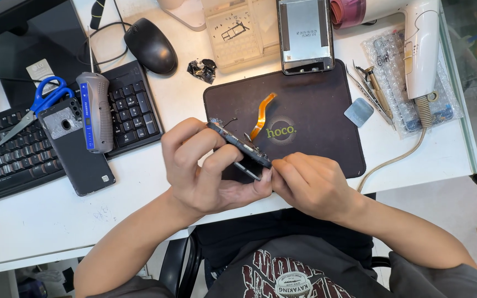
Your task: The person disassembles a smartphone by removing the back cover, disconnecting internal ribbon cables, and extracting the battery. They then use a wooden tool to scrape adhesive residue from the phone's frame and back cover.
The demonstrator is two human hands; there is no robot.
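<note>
1. Opened phone [242, 148]: held edge-up above the dark mat [316, 118].
2. Left hand [205, 171]: fingers clamp its frame.
3. Right hand [310, 182]: fingertips pinch its lower end; small, steady pulls seem best.
4. Orange flex cable [264, 115], bench [139, 171].

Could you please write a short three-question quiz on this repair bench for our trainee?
1. True or false: both hands touch the opened phone.
2. What lies on the dark mat behind the phone? A) orange ribbon cable B) scissors C) mouse
3. Which device rests at the right end of the desk?

Key: 1 true: left hand grips it, right hand fingers pinch its near end. 2 A. 3 The white hair dryer.
</note>
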